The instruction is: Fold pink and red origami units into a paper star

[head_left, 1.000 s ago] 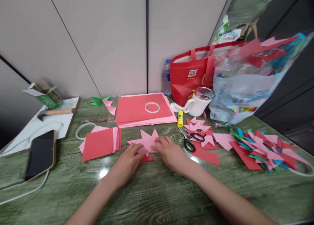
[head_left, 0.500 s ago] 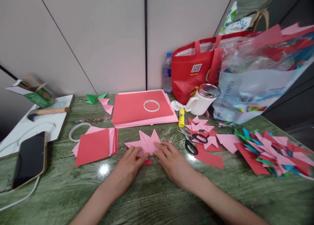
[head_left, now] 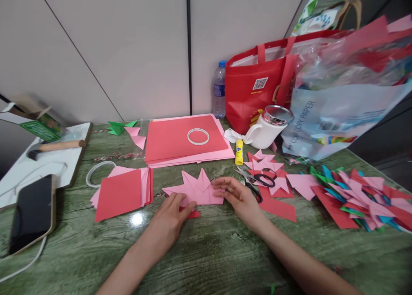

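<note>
A pink folded paper star [head_left: 197,189] lies on the green table [head_left: 206,252] in front of me. My left hand [head_left: 169,219] rests flat on its lower left edge, fingers stretched out over a small red paper piece [head_left: 192,213] beneath. At the star's right edge my right hand [head_left: 238,196] has its fingers spread and the fingertips touch the paper. Black-handled scissors [head_left: 257,182] lie just right of that hand.
A stack of red and pink sheets [head_left: 186,141] with a tape ring [head_left: 198,136] lies behind. Red squares [head_left: 122,193] sit left, a phone [head_left: 30,212] far left. A glue stick [head_left: 238,152], a white mug [head_left: 267,129], a red bag [head_left: 257,91] and folded coloured pieces [head_left: 357,198] are right.
My right hand has slid off the star's middle to its right edge and opened its fingers. The left hand has stayed at the lower left edge.
</note>
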Tool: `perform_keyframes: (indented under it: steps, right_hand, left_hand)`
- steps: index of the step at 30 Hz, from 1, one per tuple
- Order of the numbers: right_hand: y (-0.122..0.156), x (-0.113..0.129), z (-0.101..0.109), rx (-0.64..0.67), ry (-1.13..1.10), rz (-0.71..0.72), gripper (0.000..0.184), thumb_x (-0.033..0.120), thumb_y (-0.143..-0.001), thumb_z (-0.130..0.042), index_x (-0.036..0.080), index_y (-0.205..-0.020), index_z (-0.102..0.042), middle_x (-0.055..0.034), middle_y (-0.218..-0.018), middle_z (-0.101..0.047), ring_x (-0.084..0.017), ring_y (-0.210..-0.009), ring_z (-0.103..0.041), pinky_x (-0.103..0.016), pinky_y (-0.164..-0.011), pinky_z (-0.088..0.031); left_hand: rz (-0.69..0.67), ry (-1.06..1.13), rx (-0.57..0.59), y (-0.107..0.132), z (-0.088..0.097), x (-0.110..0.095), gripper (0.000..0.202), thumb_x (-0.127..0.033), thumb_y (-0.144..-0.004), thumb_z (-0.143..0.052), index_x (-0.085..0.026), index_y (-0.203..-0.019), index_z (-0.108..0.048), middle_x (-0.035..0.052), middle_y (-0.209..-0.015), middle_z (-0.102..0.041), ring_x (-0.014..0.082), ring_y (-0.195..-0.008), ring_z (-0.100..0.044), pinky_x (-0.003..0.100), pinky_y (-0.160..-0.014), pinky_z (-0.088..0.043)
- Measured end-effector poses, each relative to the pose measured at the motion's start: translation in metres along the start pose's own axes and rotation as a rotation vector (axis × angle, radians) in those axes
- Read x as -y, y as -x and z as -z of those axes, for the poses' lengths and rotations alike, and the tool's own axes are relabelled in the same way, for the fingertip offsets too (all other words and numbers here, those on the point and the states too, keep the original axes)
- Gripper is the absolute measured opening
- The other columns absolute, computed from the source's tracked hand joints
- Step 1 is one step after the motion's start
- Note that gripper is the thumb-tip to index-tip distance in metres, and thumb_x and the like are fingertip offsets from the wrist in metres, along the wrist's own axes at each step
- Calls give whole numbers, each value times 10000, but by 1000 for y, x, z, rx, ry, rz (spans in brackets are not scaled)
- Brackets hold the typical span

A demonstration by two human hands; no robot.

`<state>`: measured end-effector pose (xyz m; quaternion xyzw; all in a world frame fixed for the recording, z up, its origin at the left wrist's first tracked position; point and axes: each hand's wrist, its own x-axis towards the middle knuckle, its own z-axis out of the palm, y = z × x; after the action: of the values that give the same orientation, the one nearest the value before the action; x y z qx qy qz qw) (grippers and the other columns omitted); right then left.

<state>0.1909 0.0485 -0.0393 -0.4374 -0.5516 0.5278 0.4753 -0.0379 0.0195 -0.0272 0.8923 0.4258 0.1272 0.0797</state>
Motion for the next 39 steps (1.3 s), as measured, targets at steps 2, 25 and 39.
perform_keyframes:
  steps: [2,25,39]
  right_hand:
    - [-1,1,2,-73,-57,-9,138,225,-793,-543,183,-914,-595,-66,-917,-663,-183,-846,-649,-382,-783,-546]
    - [14,18,-3,-154,550,472,206,108,-827,-463,204,-855,-643,-62,-842,-619,-179,-808,-610,-323,-723,-500]
    - [18,21,-7,-149,548,525,215,110,-832,-444,196,-859,-640,-66,-840,-612,-174,-797,-602,-308,-700,-493]
  left_hand:
    - [-6,1,-2,0,1,-1,520,43,-769,-398,-232,-1194,-518,83,-1041,-541,217,-935,-501,340,-765,-485]
    - [10,28,13,-1,4,-2,461,14,-818,-399,-238,-1185,-519,90,-1069,-511,210,-937,-481,355,-781,-479]
    - [10,120,-99,2,16,-4,495,-9,-836,-381,-218,-1280,-442,98,-1131,-559,214,-1030,-510,398,-859,-480]
